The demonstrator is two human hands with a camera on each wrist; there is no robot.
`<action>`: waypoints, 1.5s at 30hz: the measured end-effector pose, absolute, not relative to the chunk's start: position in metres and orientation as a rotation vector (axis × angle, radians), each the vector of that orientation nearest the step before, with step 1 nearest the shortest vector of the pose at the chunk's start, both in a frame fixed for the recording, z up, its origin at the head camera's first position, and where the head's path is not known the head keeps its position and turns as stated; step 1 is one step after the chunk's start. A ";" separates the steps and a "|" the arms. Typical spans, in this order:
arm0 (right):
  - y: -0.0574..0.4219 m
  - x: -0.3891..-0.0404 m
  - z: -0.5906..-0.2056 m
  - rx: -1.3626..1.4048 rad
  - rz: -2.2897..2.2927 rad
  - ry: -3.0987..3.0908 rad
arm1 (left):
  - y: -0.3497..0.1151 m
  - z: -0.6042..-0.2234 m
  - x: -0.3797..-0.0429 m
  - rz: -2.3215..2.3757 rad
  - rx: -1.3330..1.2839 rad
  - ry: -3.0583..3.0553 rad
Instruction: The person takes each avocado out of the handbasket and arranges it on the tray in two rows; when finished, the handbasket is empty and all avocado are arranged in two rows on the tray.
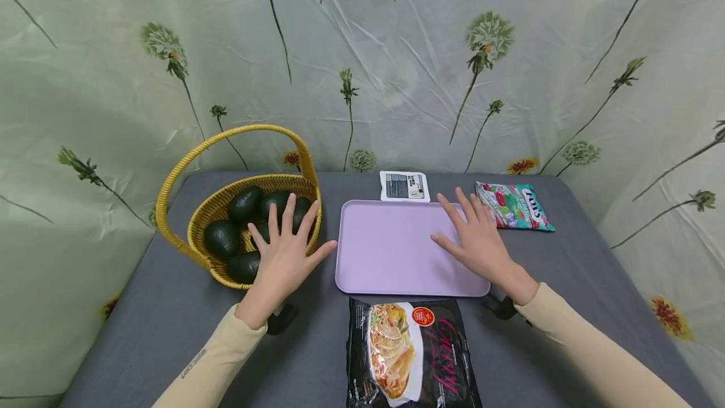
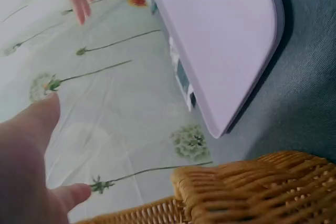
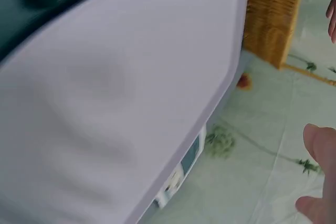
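Note:
My left hand [image 1: 285, 255], fingers spread, hovers over the right part of a yellow wicker basket [image 1: 218, 200] and hides some of its contents. Several dark green avocados [image 1: 222, 238] lie in that basket. Over the right side of a lilac tray [image 1: 385, 247] is my right hand [image 1: 478, 241], its fingers also spread, holding nothing. The tray's surface bears no objects. In the left wrist view the left thumb and a finger stand apart above the basket's rim [image 2: 252, 187]. The right wrist view shows the right fingers [image 3: 320, 145] raised clear of the tray.
A black noodle package [image 1: 410, 354] lies in front of the tray. Behind it is a white packet with a dark label [image 1: 404, 186]. A teal candy bag [image 1: 515, 206] sits at the back right of the grey tabletop [image 1: 566, 269]. The basket's tall handle [image 1: 238, 131] arches above it.

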State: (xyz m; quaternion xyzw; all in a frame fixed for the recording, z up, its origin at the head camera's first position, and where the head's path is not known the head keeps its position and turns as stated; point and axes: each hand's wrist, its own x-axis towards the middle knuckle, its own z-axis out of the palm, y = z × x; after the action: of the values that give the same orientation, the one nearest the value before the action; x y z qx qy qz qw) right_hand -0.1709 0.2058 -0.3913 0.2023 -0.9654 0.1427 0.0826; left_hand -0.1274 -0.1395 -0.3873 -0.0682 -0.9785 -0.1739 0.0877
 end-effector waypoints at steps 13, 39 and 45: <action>0.106 -0.208 -0.372 1.222 1.390 -2.721 | -0.194 -0.383 -0.068 -1.318 -0.219 -2.495; -0.078 -0.233 -0.383 1.697 1.174 -3.004 | -0.238 -0.444 -0.047 -1.607 0.278 -2.486; -0.101 -0.229 -0.378 1.749 0.763 -3.081 | -0.240 -0.446 -0.050 -1.654 0.261 -2.487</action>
State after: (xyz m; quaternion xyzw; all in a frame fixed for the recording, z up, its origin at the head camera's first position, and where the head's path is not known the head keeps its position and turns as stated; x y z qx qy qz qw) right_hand -0.2295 -0.1006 -0.3780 0.4686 -0.8256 0.2046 -0.2387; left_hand -0.0501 -0.2403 -0.4456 0.0867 -0.8273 -0.5503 0.0719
